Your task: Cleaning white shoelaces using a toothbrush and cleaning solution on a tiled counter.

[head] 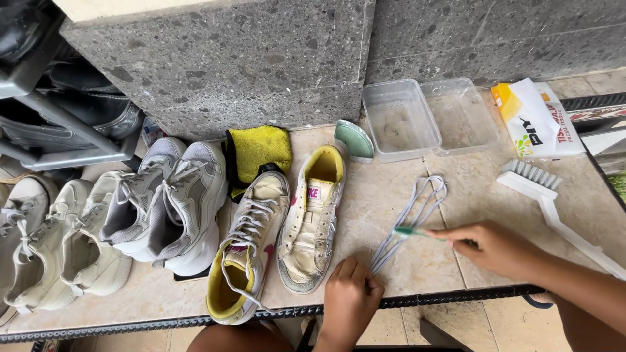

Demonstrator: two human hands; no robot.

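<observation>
**Two hands on a looped shoelace**

Two bare hands work at the near edge of the desk (456, 195). The left hand (350, 296) lies palm down, its fingers pressed together on the near end of a pale grey shoelace (411, 218), pinning it to the tiles. The lace is bunched into a long loop whose long axis runs from that pinned end up and to the right, away from the person, with the rounded end of the loop farthest off. The right hand (492, 248) comes in from the right, its grip pinching the handle of a green toothbrush (412, 231); the brush head points left and lies across the middle of the lace, so the lace sits between the two hands.

Left of the lace, an unlaced cream and yellow high-top shoe (313, 218) lies toe toward the person, with its laced mate (244, 254) beside it, then grey sneakers (173, 202) and white sneakers (52, 241). Right of the hands rests a white scrub brush (551, 192). Farther back are a yellow cloth (257, 153), two clear plastic tubs (430, 117) and a tissue pack (538, 117), all against a speckled stone wall (261, 58).
</observation>
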